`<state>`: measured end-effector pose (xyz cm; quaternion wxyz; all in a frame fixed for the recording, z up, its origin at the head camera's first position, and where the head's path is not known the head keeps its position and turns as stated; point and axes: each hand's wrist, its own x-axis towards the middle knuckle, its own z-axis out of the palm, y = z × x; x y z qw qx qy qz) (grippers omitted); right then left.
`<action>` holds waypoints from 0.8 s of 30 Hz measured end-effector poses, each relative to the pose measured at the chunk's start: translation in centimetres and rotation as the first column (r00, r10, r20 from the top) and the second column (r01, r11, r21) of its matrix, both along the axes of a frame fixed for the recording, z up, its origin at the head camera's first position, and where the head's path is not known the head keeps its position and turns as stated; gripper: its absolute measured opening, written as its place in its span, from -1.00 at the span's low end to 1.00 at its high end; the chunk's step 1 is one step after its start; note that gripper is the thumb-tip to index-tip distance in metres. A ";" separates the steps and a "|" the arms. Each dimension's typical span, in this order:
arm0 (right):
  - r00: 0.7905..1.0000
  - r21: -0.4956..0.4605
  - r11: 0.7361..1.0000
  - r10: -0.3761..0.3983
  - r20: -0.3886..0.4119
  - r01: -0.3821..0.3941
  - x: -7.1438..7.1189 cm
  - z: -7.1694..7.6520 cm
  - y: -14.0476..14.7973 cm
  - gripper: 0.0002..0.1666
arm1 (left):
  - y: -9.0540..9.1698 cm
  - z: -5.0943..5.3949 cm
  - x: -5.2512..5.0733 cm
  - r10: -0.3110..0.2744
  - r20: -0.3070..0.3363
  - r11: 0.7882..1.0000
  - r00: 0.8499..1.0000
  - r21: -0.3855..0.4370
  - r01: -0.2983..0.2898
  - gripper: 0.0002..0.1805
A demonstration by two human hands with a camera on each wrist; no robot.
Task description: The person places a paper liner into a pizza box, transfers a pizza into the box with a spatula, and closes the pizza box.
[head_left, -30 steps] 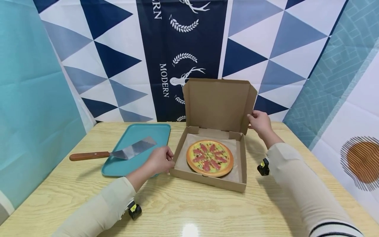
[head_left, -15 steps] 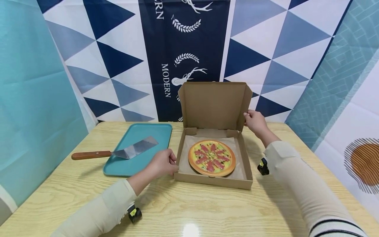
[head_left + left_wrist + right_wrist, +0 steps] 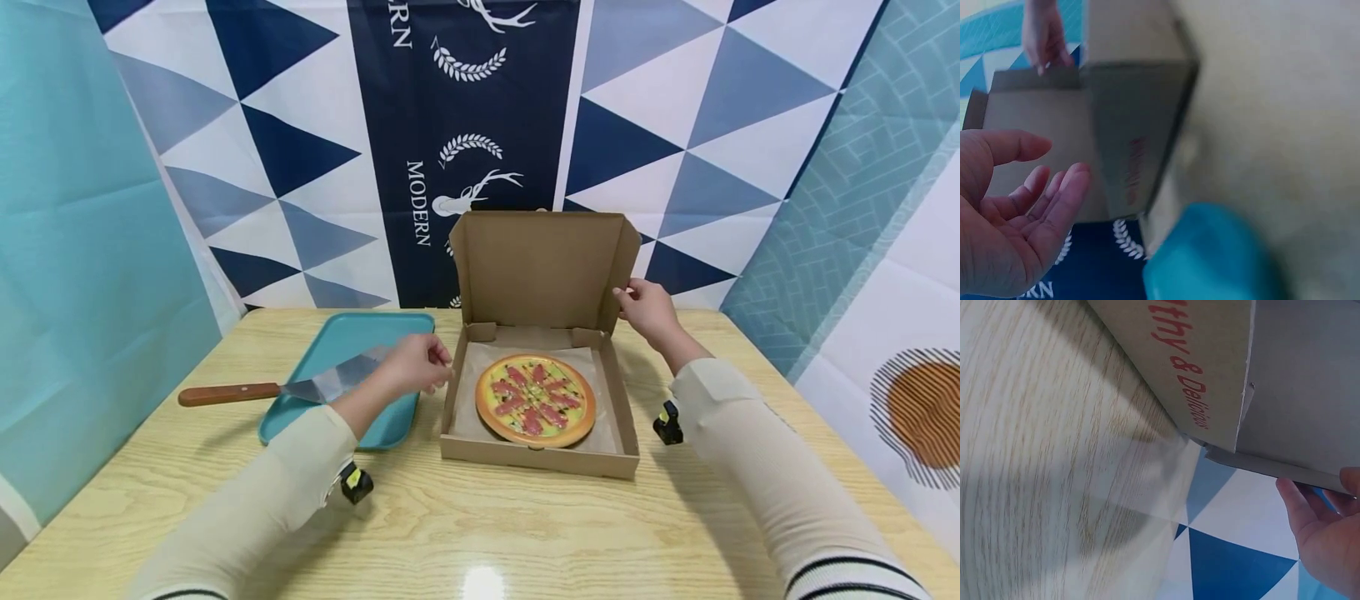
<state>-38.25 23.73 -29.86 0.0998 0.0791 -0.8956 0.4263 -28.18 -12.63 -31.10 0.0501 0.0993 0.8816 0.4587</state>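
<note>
A brown cardboard pizza box (image 3: pixel 540 461) stands on the table with its lid (image 3: pixel 542 271) raised. Inside, a pizza (image 3: pixel 535 400) with reddish strips on top lies on a sheet of paper (image 3: pixel 467 417). My right hand (image 3: pixel 651 312) pinches the right side flap of the lid; the right wrist view has the thumb and fingers on either side of the flap (image 3: pixel 1272 467). By the box's left wall hovers my left hand (image 3: pixel 417 364), its fingers relaxed and bent a little. In the left wrist view that hand (image 3: pixel 1016 219) holds nothing.
Left of the box is a teal tray (image 3: pixel 300 418), partly hidden by my left forearm. A spatula (image 3: pixel 232 393) with a wooden handle lies across it, handle past the tray's left edge. Patterned cloth (image 3: pixel 465 100) hangs behind the table.
The box has turned slightly, its front edge now squarer to me. My left hand has left the box's front left corner and moved up and back. The right hand shifted a little left with the lid.
</note>
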 end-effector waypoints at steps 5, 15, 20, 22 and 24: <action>0.999 0.028 0.999 -0.029 -0.016 0.029 0.1 0.0 -0.1 -0.63 | 0.3 2.0 -3.8 0.158 -0.114 0.985 0.981 0.085 -0.149 -0.76; 0.996 0.036 0.997 -0.068 -0.057 0.071 0.2 -0.1 -0.2 -0.70 | 1.7 2.3 -9.6 0.200 -0.189 0.980 0.961 0.049 -0.194 -0.23; 0.994 -0.002 0.997 -0.083 -0.071 0.083 0.0 0.0 -0.1 -0.71 | 2.2 2.3 -10.8 0.188 -0.208 0.980 0.960 0.105 -0.169 -0.32; 0.994 -0.013 0.996 -0.084 -0.071 0.083 -0.1 0.0 0.0 -0.71 | 2.3 2.5 -10.9 0.182 -0.211 0.981 0.961 0.112 -0.161 -0.46; 0.994 -0.021 0.996 -0.083 -0.072 0.082 -0.2 0.1 0.0 -0.70 | 2.4 2.8 -11.0 0.180 -0.213 0.982 0.960 0.096 -0.163 -0.61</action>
